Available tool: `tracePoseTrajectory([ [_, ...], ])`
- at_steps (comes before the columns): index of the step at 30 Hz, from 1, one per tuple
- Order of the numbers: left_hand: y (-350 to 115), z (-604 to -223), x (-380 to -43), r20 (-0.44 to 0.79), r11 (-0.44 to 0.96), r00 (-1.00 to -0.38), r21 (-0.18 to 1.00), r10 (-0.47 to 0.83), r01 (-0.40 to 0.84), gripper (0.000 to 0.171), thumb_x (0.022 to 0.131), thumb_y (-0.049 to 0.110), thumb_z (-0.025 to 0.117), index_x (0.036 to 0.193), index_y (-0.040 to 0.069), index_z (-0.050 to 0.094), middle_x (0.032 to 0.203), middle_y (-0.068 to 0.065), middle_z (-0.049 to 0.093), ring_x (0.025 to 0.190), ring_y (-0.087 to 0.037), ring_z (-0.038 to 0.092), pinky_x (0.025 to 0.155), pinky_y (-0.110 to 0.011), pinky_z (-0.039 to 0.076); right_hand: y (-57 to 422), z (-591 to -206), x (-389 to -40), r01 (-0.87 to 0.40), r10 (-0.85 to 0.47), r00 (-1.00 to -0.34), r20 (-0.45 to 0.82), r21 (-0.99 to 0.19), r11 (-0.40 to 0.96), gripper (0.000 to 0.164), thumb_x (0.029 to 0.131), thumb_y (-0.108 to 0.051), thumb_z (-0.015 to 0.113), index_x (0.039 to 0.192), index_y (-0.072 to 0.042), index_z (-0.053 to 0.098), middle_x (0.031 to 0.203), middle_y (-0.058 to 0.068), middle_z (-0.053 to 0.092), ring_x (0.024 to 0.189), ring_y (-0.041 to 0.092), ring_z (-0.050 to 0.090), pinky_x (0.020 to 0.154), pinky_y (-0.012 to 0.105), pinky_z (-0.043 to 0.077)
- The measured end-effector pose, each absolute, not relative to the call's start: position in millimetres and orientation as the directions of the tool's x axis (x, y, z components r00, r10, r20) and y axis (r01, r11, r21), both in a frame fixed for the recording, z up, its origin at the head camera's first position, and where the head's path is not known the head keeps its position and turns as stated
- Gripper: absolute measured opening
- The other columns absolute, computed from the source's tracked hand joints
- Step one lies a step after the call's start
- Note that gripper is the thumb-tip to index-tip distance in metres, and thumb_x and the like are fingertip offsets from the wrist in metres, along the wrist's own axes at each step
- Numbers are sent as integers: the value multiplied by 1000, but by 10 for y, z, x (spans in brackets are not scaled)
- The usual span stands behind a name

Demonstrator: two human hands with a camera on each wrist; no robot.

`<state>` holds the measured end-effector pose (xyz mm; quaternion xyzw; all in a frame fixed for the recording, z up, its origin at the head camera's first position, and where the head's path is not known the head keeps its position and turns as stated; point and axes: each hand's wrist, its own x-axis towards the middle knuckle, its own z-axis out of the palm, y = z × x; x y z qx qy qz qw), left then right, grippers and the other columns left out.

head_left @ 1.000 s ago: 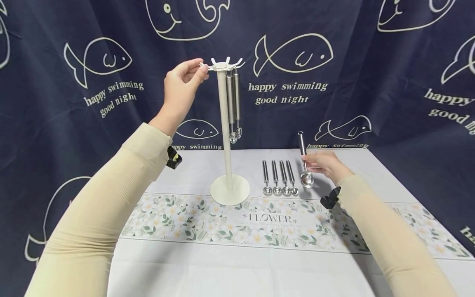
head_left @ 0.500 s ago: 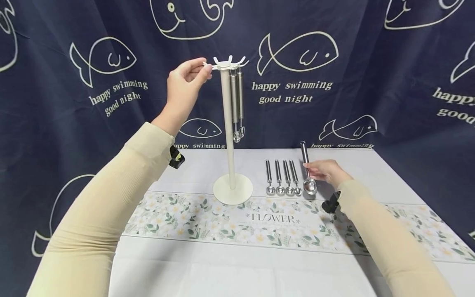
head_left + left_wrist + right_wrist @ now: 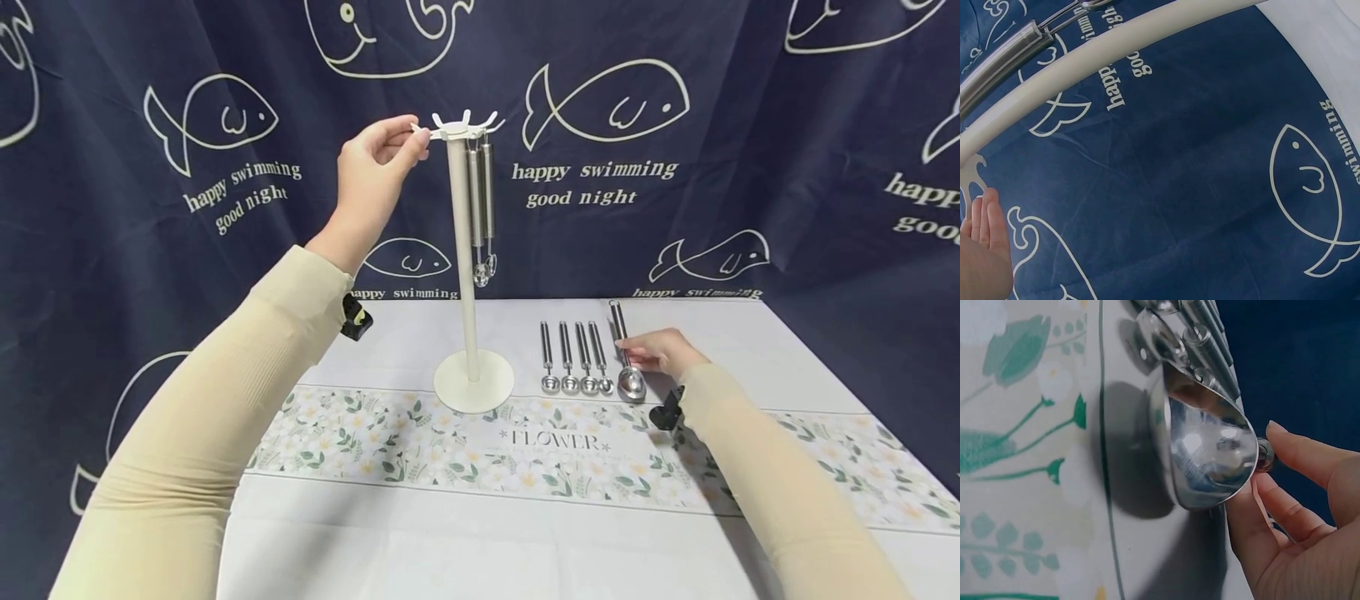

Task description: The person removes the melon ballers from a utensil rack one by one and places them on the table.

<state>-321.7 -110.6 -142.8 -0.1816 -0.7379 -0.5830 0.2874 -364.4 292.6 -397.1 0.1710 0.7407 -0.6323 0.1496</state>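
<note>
My left hand is raised at the cream hanging rack, thumb and fingers pinching one of its top hooks. From hooks on the rack's right side hang two small steel scoops, bowls down. My right hand holds the handle of a larger steel scoop between thumb and fingers, low at the table. In the right wrist view its shiny round bowl faces the camera, and fingers hide part of the handle. Left of it, several small steel scoops lie in a row, handles pointing away.
The white-covered table carries a floral printed band across its width. The rack's round base stands left of the row of scoops. A dark blue curtain with fish drawings hangs behind the table.
My right hand has lowered the larger scoop to the table, its handle end coming down beside the row. My left hand keeps its pinch on the rack's hook. The view has shifted slightly.
</note>
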Motion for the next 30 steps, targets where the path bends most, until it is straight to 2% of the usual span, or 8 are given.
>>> tracePoseTrajectory([
  [14, -1107, -1437, -3201, 649, 248, -758, 747, -68, 617, 37, 90, 23, 70, 122, 7, 65, 101, -2, 69, 89, -10, 69, 91, -21, 52, 2901, -4073, -3657, 447, 110, -894, -434, -876, 184, 9, 87, -8, 71, 82, -7, 63, 59, -6, 66, 57, 3, 63, 61, 21, 57],
  [18, -1105, -1434, -3209, 650, 253, -757, 745, -68, 617, 37, 90, 23, 70, 123, 7, 65, 100, 0, 69, 89, -10, 69, 90, -21, 51, 2891, -4068, -3664, 448, 150, -893, -424, -868, 214, 14, 86, -9, 72, 93, -4, 61, 59, -7, 65, 58, 3, 63, 62, 21, 56],
  [23, -1101, -1437, -3222, 652, 256, -755, 742, -67, 619, 37, 91, 23, 69, 123, 6, 64, 99, 0, 68, 90, -11, 68, 90, -21, 51, 2878, -4078, -3682, 457, 184, -888, -422, -856, 241, 29, 86, -10, 73, 109, 0, 59, 60, -8, 63, 60, 3, 62, 62, 21, 56],
  [30, -1095, -1441, -3210, 644, 260, -761, 749, -72, 609, 36, 90, 22, 69, 122, 5, 65, 99, -1, 70, 87, -7, 67, 90, -21, 51, 2861, -4116, -3704, 472, 198, -879, -433, -848, 242, 21, 85, -9, 73, 98, -2, 58, 60, -6, 62, 57, 4, 61, 61, 21, 56],
])
